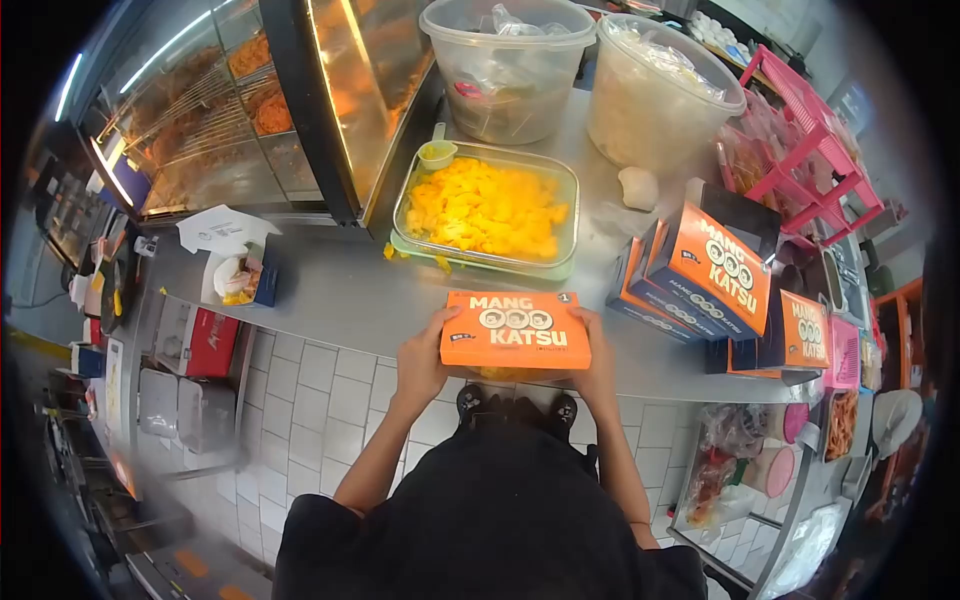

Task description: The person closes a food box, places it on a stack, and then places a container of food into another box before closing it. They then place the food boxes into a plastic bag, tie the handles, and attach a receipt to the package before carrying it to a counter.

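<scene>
An orange takeout box [515, 352] lettered "MANG KATSU" is held level at the counter's front edge, lid side up. My left hand [424, 348] grips its left end, and my right hand [596, 350] has hold of the right end. Some yellow shows just below the box's near edge, too little to make out. Just beyond it lies a clear tray [572, 215] of chopped yellow food [485, 210], with a small pale green scoop [437, 152] at its far left corner. Several more orange and dark blue boxes [715, 265] are stacked to the right.
A lidless-looking takeout box [266, 284] with food stands open on the left of the steel counter [340, 270]. Behind are a glass warming cabinet [250, 110] and two plastic tubs [510, 95] [660, 100]. A pink rack [815, 150] is at the far right.
</scene>
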`<state>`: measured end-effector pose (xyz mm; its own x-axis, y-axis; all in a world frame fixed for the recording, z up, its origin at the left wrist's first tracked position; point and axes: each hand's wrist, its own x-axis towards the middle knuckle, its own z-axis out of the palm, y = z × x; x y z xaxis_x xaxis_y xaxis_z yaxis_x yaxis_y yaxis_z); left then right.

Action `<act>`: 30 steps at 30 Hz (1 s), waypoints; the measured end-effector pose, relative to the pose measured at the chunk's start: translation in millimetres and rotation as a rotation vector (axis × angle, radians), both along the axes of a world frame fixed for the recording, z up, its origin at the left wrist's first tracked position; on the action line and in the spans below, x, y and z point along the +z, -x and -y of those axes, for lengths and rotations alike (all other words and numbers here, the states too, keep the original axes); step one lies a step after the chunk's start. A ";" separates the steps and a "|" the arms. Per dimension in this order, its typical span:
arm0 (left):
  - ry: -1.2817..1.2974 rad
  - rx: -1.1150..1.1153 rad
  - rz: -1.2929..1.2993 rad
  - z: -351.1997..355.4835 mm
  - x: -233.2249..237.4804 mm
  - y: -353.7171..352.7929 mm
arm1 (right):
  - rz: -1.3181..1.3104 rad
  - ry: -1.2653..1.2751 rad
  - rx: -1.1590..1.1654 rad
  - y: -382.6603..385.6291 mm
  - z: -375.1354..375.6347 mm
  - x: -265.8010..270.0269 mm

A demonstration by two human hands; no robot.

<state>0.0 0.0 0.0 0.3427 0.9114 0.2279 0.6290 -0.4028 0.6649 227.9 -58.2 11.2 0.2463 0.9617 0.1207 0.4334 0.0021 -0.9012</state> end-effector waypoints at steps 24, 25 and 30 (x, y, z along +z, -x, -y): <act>0.263 -0.428 -0.051 -23.8 37.3 25.8 | 0.192 0.031 0.514 -38.7 8.7 10.3; 0.162 -0.453 -0.157 -23.5 39.1 25.5 | 0.195 0.026 0.512 -38.9 8.2 12.1; -0.252 -0.601 -0.395 -26.8 50.6 10.6 | 0.439 -0.052 0.586 -34.2 3.0 28.6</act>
